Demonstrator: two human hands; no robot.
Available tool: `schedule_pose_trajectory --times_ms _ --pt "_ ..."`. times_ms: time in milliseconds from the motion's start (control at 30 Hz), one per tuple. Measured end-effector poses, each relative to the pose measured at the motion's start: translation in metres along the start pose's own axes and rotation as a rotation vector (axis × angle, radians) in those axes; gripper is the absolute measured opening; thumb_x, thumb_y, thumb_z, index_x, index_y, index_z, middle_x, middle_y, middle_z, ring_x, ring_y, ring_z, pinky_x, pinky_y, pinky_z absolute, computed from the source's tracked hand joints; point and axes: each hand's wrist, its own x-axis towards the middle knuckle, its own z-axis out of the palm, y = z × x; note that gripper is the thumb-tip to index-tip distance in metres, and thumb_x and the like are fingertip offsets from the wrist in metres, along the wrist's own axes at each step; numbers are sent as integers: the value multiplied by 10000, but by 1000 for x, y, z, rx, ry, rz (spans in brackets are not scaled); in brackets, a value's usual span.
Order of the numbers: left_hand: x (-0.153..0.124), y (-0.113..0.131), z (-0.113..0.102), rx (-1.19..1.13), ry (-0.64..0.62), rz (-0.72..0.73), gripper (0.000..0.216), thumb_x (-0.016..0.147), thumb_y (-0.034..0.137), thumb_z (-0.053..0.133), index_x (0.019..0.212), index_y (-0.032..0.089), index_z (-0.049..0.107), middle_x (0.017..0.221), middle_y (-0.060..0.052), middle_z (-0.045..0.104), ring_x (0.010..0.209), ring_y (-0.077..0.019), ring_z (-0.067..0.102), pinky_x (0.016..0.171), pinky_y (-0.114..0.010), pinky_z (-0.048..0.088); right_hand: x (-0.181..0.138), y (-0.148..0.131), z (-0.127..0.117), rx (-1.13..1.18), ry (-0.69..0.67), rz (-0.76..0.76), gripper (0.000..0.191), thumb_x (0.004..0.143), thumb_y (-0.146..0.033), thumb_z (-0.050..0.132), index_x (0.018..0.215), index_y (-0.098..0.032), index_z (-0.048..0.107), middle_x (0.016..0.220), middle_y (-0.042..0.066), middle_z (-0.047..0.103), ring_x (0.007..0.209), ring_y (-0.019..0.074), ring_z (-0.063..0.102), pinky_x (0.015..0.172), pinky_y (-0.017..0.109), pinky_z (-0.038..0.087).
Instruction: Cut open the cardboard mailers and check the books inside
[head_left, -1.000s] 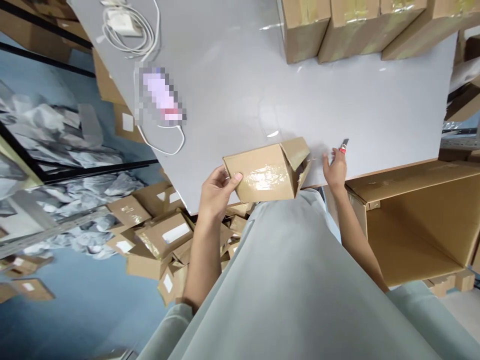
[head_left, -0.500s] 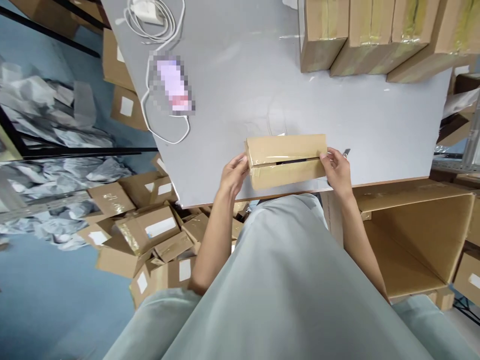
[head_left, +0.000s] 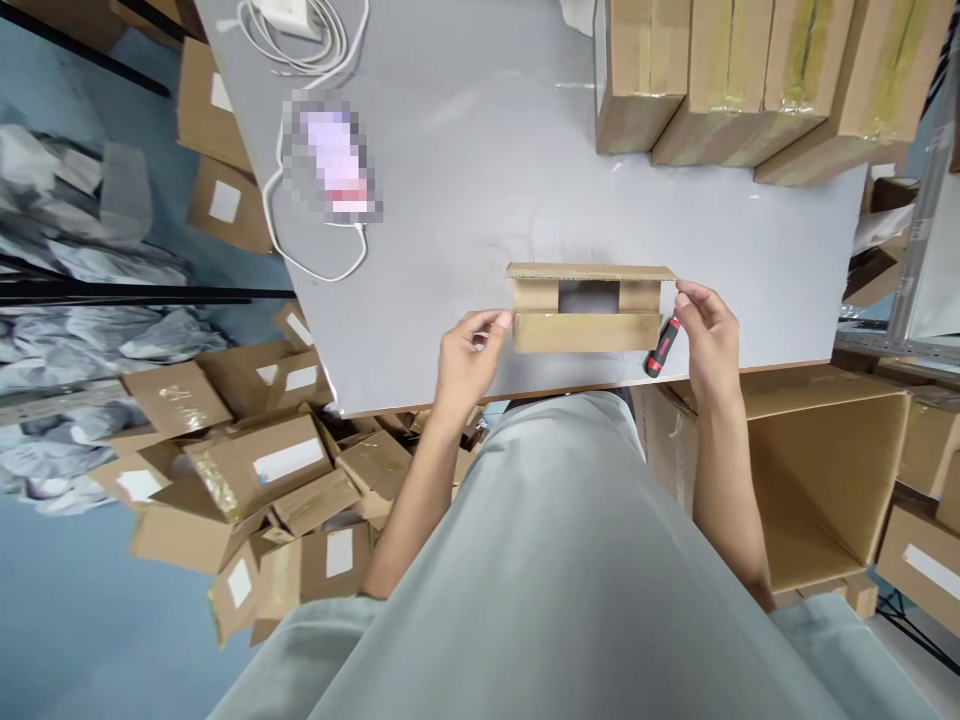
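Observation:
A small brown cardboard box [head_left: 589, 330] lies on the grey table [head_left: 465, 180] near its front edge, its top flaps spread apart so the inside shows. My left hand [head_left: 469, 355] pinches the box's left end. My right hand [head_left: 709, 335] holds the far flap [head_left: 592, 271] at its right corner, fingers curled. A red and black utility knife [head_left: 660, 349] lies on the table just below the box's right end, beside my right hand.
Several sealed cardboard boxes [head_left: 720, 80] stand along the table's far right. A phone [head_left: 334, 165] with a white cable and charger [head_left: 289, 20] lies at far left. A large open carton [head_left: 817, 470] sits on the right; a heap of small boxes [head_left: 255, 480] covers the floor at left.
The box was turned flat on the table and its top flaps pulled apart. My right hand let go of the knife, which now lies on the table.

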Motion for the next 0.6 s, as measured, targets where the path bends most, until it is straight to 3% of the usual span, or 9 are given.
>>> schedule_pose_trajectory --times_ms 233,367,600 --pt "-30 22 -8 133 -81 155 176 966 440 748 940 272 794 957 -30 786 928 -229 705 880 -377 541 49 7 9 -57 71 -136 436 1009 -656 714 1059 -224 758 1181 109 805 1217 274 759 1125 503 608" --pt "-45 15 -20 226 -176 227 162 969 424 749 875 294 775 937 -35 778 945 -256 694 888 -419 537 82 10 15 -140 38 -198 445 1036 -657 684 1056 -219 755 1108 89 789 1174 269 754 1072 489 631" --pt "-66 -5 -23 345 -268 264 95 990 408 770 990 321 809 1039 -54 793 1047 -288 688 945 -435 561 142 20 36 -200 -15 -239 429 1050 -567 662 1198 -172 737 1091 87 773 1126 266 760 1042 507 623"
